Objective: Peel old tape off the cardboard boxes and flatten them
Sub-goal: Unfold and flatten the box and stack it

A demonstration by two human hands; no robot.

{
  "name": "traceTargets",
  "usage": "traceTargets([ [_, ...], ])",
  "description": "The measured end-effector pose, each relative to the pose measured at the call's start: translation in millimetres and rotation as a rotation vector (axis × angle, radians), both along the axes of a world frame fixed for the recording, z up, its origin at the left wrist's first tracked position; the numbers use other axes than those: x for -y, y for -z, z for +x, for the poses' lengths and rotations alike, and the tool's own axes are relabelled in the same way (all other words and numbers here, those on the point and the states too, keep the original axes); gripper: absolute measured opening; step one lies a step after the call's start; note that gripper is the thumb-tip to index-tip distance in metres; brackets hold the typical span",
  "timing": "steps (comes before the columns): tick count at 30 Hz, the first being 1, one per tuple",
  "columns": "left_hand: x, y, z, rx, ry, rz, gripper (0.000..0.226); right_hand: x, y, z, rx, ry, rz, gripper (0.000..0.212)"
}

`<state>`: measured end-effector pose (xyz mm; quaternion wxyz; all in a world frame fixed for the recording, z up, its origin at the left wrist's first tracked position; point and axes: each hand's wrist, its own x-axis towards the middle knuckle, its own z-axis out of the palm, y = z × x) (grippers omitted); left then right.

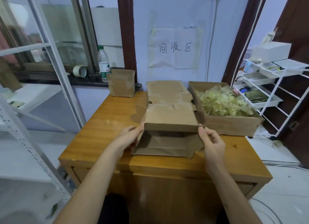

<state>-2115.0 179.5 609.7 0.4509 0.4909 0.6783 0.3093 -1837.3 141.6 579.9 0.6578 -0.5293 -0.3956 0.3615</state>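
**Box mid-flatten, both hands on top edge**

Head view: the open cardboard box (168,123) sits at the centre of the wooden table (103,128), mouth toward the person. Left hand (129,136) pinches the top panel's left corner, fingers curled round the edge; right hand (212,142) pinches the right corner w/ thumb and forefinger, other fingers curled loose.

Handling, as a guess: light, thin corrugated, stiff along the panels but folds easy at the creases. Edges are torn and ragged, so it may rip if yanked. Best hold is at the corners near the fold lines, approx where the hands are now.

Around it: a flattened cardboard sheet (165,91) lies behind, touching it. Just right, a tray box (232,125) full of yellowish peeled tape (222,103). Back left, a small upright box (121,83), a water bottle (103,63) and a tape roll (80,71) on the sill. White rack (267,83) at far right. The tray box crowds the right side; the near table edge looks free for pressing flat.
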Motion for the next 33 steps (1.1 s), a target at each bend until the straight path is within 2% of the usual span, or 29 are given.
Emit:
traceTargets([
  [3, -3, 4, 7, 0.005, 0.03, 0.032, 0.084, 2, -2, 13, -0.228, -0.098, -0.067, 0.045],
  [5, 1, 5, 11, -0.027, 0.066, 0.061, 0.096, 1, -7, 25, -0.312, -0.124, -0.147, 0.048],
  [6, 1, 8, 11, -0.076, 0.077, 0.069, 0.105, 0, -7, 31, -0.26, -0.133, -0.201, 0.041],
  [8, -2, 16, 11, -0.218, 0.087, 0.06, 0.121, 0, -4, 41, -0.037, -0.173, -0.297, 0.027],
  [9, -1, 19, 11, -0.298, 0.099, 0.06, 0.12, -2, 0, 45, 0.047, -0.206, -0.331, 0.034],
  [11, 7, 18, 10, -0.488, 0.115, 0.067, 0.108, -2, 4, 47, 0.062, -0.287, -0.406, 0.054],
  [12, 11, 18, 7, -0.583, 0.122, 0.083, 0.104, -3, 5, 46, 0.053, -0.323, -0.442, 0.058],
  [16, 27, 29, -9, -0.82, 0.183, 0.133, 0.098, -13, 2, 40, 0.082, -0.362, -0.538, 0.045],
  [18, 34, 37, -14, -0.882, 0.26, 0.16, 0.092, -18, -2, 31, 0.191, -0.344, -0.552, 0.034],
  [20, 37, 42, -17, -0.938, 0.341, 0.177, 0.088, -25, -3, 21, 0.339, -0.264, -0.525, 0.032],
  [23, 35, 45, -18, -0.976, 0.465, 0.175, 0.08, -28, 1, 5, 0.734, -0.107, -0.46, 0.044],
  [27, 25, 40, -21, -0.982, 0.539, 0.156, 0.082, -19, 4, -15, 1.214, 0.019, -0.414, 0.04],
  [29, 19, 33, -24, -1.029, 0.534, 0.202, 0.087, -17, 2, -23, 1.367, -0.046, -0.377, 0.046],
  [33, 0, 29, -31, -1.009, 0.549, 0.254, 0.104, -20, 11, -46, 1.506, -0.426, -0.376, 0.066],
])
